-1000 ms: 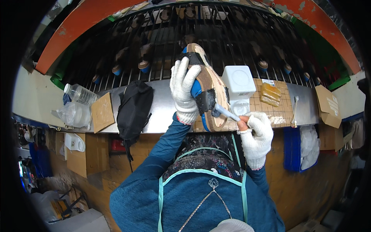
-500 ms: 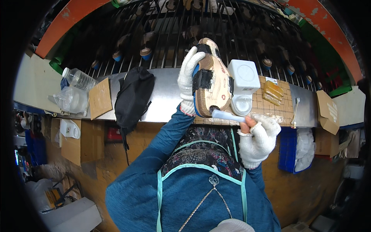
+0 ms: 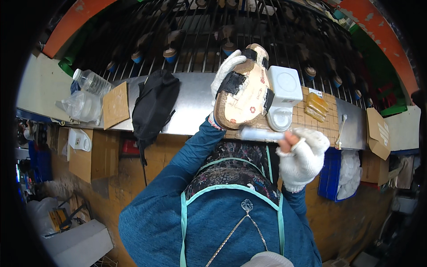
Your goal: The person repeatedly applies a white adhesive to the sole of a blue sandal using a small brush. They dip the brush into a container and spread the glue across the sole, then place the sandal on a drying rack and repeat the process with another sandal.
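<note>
A worker in a teal-blue sleeve works over a silver metal tabletop (image 3: pixel 191 99), the left hand (image 3: pixel 226 72), in a white knit glove, clamped along the side of a brown-edged shoe (image 3: pixel 249 95) with a pale sole and black patches, held up above the tabletop's near edge, underside showing. The white-gloved right hand (image 3: pixel 304 158), bare fingertips (image 3: pixel 290 140) pinched together on the handle, holds a pale, motion-blurred brush (image 3: pixel 259 133) by the shoe's near end; whether the bristles touch it cannot be told. The step in hand looks like brushing the sole's rim; the next move would seem to call for a steady left grip and light contact. Just beside the shoe stands a white, square plastic container (image 3: pixel 284 84) with a round white cup (image 3: pixel 279 119) at its front, the contents of both indiscernible. Below, a blue plastic crate (image 3: pixel 328 173) holds clear plastic bags (image 3: pixel 348 174); at left lies a clear plastic bottle (image 3: pixel 94 83), its contents unclear.
</note>
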A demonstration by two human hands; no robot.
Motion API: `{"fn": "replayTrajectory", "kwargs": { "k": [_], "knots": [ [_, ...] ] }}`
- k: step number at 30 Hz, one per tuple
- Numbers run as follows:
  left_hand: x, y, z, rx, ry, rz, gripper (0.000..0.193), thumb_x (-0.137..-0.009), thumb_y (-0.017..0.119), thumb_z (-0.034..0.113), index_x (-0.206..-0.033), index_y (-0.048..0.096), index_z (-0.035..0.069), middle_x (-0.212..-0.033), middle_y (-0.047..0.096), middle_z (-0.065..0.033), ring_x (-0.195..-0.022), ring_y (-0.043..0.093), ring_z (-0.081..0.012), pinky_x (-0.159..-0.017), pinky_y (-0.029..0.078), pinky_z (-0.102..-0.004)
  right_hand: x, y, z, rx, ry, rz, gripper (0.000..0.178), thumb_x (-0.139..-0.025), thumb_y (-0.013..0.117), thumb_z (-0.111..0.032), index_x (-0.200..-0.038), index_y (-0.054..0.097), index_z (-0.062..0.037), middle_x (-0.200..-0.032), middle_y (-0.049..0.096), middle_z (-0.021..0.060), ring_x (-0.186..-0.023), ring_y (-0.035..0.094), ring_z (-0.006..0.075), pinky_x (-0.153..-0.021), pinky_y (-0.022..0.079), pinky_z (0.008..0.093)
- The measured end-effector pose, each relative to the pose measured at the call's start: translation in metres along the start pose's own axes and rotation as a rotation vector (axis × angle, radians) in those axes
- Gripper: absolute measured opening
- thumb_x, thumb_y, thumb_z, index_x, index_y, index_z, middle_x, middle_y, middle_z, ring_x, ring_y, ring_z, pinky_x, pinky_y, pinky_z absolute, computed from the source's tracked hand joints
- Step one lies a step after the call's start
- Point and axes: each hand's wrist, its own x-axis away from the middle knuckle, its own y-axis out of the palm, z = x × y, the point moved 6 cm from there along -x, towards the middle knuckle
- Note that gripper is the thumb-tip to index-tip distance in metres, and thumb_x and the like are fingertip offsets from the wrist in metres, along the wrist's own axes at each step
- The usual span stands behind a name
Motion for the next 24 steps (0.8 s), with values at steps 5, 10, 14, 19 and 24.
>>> {"fn": "replayTrajectory", "kwargs": {
  "k": [5, 10, 14, 19, 24],
  "knots": [
    [0.004, 0.001, -0.005, 0.048, -0.116, 0.009, 0.069, -0.074, 0.086, 0.018, -0.134, 0.058, 0.002, -0.143, 0.054, -0.0166, -0.135, 0.051, -0.0280, -0.113, 0.041, -0.0388, 0.004, 0.002, -0.013, 0.078, -0.163, 0.005, 0.039, -0.062, 0.090, -0.007, -0.098, 0.078, -0.0107, -0.091, 0.070, 0.0044, -0.085, 0.062, 0.0224, -0.076, 0.048, 0.0338],
    [0.006, 0.006, -0.001, 0.275, -0.250, -0.052, 0.073, -0.076, 0.085, 0.020, -0.139, 0.052, 0.002, -0.149, 0.047, -0.0165, -0.138, 0.047, -0.0274, -0.115, 0.040, -0.0384, 0.004, 0.000, -0.002, 0.069, -0.026, 0.068, 0.031, -0.064, 0.087, -0.006, -0.093, 0.078, -0.0099, -0.095, 0.068, 0.0062, -0.091, 0.061, 0.0270, -0.082, 0.048, 0.0380],
    [0.008, 0.009, 0.001, 0.373, -0.348, -0.072, 0.074, -0.081, 0.082, 0.021, -0.143, 0.046, 0.002, -0.153, 0.040, -0.0161, -0.139, 0.045, -0.0270, -0.117, 0.038, -0.0374, 0.007, 0.006, -0.004, 0.036, -0.068, -0.004, 0.033, -0.064, 0.088, -0.007, -0.096, 0.077, -0.0100, -0.096, 0.069, 0.0064, -0.089, 0.062, 0.0254, -0.080, 0.048, 0.0367],
    [0.016, 0.015, 0.006, 0.440, -0.260, -0.158, 0.073, -0.086, 0.078, 0.025, -0.144, 0.043, -0.001, -0.154, 0.038, -0.0164, -0.139, 0.045, -0.0265, -0.116, 0.039, -0.0371, 0.010, 0.007, 0.000, 0.040, -0.035, 0.050, 0.040, -0.060, 0.091, -0.007, -0.098, 0.078, -0.0137, -0.095, 0.070, 0.0044, -0.092, 0.062, 0.0231, -0.080, 0.046, 0.0369],
    [0.024, 0.017, -0.011, 0.572, -0.365, -0.177, 0.074, -0.087, 0.077, 0.030, -0.144, 0.042, -0.003, -0.152, 0.041, -0.0189, -0.136, 0.048, -0.0271, -0.115, 0.041, -0.0370, 0.012, 0.012, 0.004, -0.083, -0.035, -0.001, 0.039, -0.062, 0.091, -0.010, -0.099, 0.078, -0.0132, -0.097, 0.069, 0.0050, -0.094, 0.061, 0.0243, -0.081, 0.047, 0.0381]
  ]
}}
